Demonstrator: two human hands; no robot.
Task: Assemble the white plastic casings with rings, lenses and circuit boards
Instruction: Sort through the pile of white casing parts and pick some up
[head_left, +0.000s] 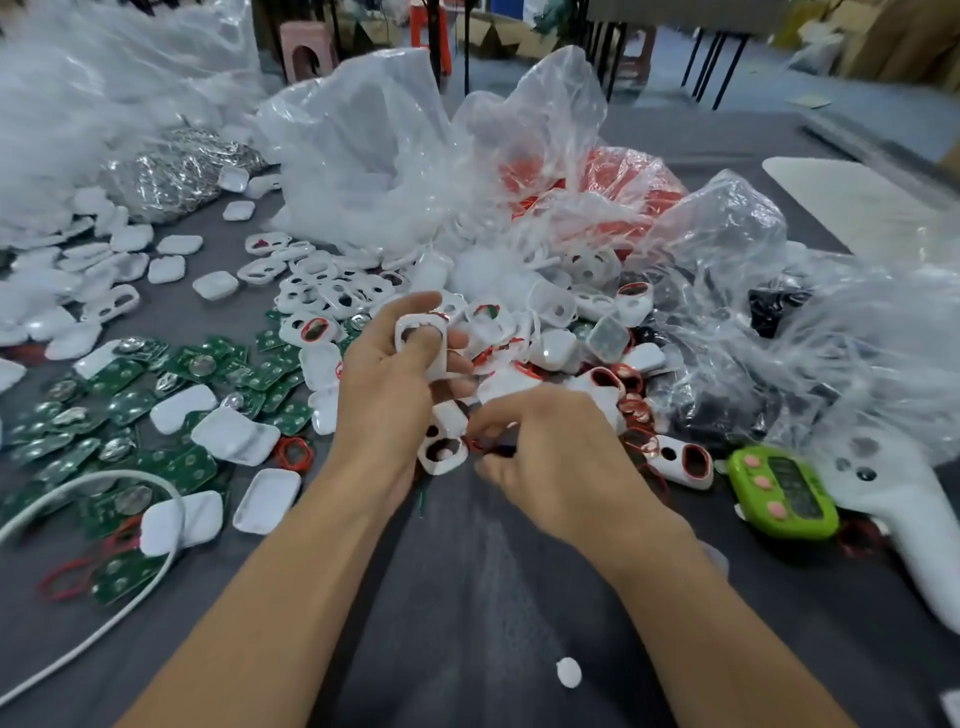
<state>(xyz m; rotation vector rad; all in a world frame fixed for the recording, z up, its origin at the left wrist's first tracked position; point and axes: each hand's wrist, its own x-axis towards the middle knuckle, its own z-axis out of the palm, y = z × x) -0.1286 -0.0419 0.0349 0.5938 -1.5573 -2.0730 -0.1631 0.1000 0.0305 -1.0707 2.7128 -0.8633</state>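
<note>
Left hand (395, 374) grips white casing (440, 358), long axis upright; right hand (550, 457) pinches red ring (475, 444).

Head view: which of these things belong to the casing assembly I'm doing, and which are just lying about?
Job in hand:
- left hand holding a white casing
- right hand pinching what looks like a red ring
- green circuit boards
- loose casings

Lying about:
- green timer
- white cable
- white handheld device
- pink stool

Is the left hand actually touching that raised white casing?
Touching. The head view shows the left hand gripping the white casing, with its thumb pressed across the opening.
</note>
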